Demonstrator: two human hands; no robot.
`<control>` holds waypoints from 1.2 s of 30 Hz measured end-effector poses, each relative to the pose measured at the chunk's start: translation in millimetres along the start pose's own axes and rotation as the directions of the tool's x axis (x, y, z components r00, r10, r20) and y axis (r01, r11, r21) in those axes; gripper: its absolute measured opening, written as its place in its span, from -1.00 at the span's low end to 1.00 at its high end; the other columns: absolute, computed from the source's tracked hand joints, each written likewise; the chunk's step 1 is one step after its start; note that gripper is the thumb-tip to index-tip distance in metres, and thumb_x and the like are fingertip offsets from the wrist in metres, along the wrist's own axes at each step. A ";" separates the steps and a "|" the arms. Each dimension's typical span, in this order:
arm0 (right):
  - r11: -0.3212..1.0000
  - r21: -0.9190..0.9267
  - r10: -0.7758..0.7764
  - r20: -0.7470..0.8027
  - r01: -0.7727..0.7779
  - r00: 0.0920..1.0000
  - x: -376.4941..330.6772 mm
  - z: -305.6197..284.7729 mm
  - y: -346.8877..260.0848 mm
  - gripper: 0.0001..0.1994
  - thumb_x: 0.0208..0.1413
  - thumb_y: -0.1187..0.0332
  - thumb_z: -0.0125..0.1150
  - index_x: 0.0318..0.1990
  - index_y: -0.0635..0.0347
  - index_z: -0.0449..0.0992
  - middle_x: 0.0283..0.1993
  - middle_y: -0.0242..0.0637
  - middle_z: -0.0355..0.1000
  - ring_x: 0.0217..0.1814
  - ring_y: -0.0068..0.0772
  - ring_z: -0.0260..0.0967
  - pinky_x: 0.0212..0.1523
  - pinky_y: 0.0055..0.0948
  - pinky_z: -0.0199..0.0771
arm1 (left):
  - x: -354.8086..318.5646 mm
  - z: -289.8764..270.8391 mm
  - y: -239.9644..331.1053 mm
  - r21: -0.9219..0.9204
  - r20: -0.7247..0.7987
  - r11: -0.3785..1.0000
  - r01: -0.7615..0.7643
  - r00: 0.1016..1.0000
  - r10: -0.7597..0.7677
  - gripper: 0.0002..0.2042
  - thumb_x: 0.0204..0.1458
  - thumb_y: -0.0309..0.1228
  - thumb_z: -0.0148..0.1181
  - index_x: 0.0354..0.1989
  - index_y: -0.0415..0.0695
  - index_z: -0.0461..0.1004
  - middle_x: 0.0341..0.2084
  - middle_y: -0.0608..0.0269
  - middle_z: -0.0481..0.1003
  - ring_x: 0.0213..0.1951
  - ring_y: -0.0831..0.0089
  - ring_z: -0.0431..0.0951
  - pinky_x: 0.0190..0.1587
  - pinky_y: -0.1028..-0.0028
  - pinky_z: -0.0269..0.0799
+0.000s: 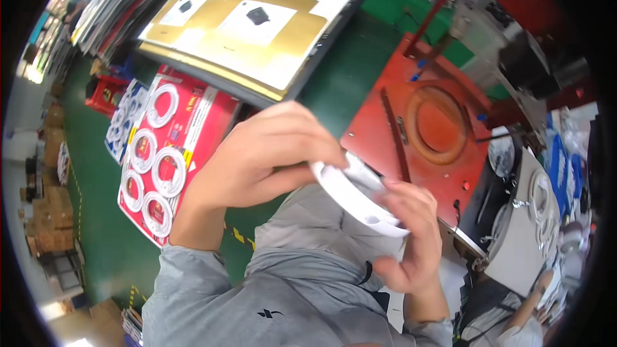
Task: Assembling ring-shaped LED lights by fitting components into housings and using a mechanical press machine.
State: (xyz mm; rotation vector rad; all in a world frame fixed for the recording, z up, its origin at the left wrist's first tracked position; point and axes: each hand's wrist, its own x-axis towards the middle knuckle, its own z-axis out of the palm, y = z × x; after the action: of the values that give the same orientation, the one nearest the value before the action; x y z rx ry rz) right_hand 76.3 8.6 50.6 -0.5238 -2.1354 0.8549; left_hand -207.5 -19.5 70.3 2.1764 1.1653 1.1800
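A white plastic ring (360, 202) is held tilted in front of my body, above my lap. My left hand (270, 151) pinches its left end between thumb and fingers. At the other end, my right hand (414, 234) has its fingers curled against the ring, with the thumb held lower and apart from it. Motion blurs the right fingertips, and the fingers hide parts of the ring's far side.
Several similar white rings (169, 170) lie on a red printed sheet (193, 112) at left. Printed gold-and-white cardboard (218, 42) is stacked ahead. On the right stands a red machine bed (379, 122) with a round orange ring (414, 125). Another person's arm (530, 305) shows lower right.
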 end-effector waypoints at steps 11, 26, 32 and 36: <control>0.807 -0.591 -0.042 -0.096 -0.023 0.995 8.8 -37.6 62.7 -0.65 0.06 0.47 0.40 0.04 0.11 0.63 0.02 -0.34 0.59 0.19 -0.24 0.52 0.34 -0.06 0.24 | -13.2 -15.2 -76.2 0.592 -0.221 0.687 0.421 0.905 -0.365 -0.37 0.19 -0.32 0.32 0.45 -0.08 0.30 0.49 -0.08 0.20 0.55 -0.13 0.02 0.56 0.03 -0.10; 0.983 -0.136 0.105 -0.125 -0.122 0.987 -2.6 22.3 32.9 -0.76 0.20 0.56 0.30 0.02 0.28 0.63 -0.06 -0.15 0.57 -0.09 -0.19 0.55 -0.10 -0.39 0.53 | -22.7 -14.9 -57.8 0.356 -0.655 0.871 0.338 0.755 -0.025 -0.79 0.37 -0.51 0.11 0.05 -0.27 0.62 -0.03 0.06 0.68 0.08 0.29 0.66 0.34 0.26 0.39; 0.499 0.745 0.355 0.290 -0.443 0.889 44.1 71.7 38.2 -0.48 0.42 0.32 0.17 0.42 0.30 0.21 0.24 -0.11 0.42 0.13 -0.33 0.53 0.14 -0.33 0.52 | -63.2 4.2 -18.0 0.389 -0.618 0.896 0.213 0.782 0.082 -0.77 0.38 -0.54 -0.01 -0.04 -0.35 0.59 -0.06 -0.07 0.66 0.08 0.06 0.65 0.37 -0.09 0.33; 0.102 0.851 0.416 0.434 -0.515 0.799 108.5 89.8 44.3 -0.51 0.45 0.29 0.13 0.34 0.40 0.16 0.24 -0.04 0.42 0.21 -0.22 0.53 0.14 -0.18 0.65 | -102.5 22.3 -4.2 0.287 -0.478 0.937 0.200 0.878 -0.041 -0.76 0.32 -0.42 0.07 -0.04 -0.32 0.59 -0.05 -0.17 0.63 0.11 -0.07 0.62 0.37 -0.12 0.29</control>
State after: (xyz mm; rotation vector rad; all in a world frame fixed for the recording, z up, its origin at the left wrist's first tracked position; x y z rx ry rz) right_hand -57.3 67.9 29.6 -0.4736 -1.0088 2.3570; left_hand -221.4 -100.3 4.6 2.0549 1.7895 1.6050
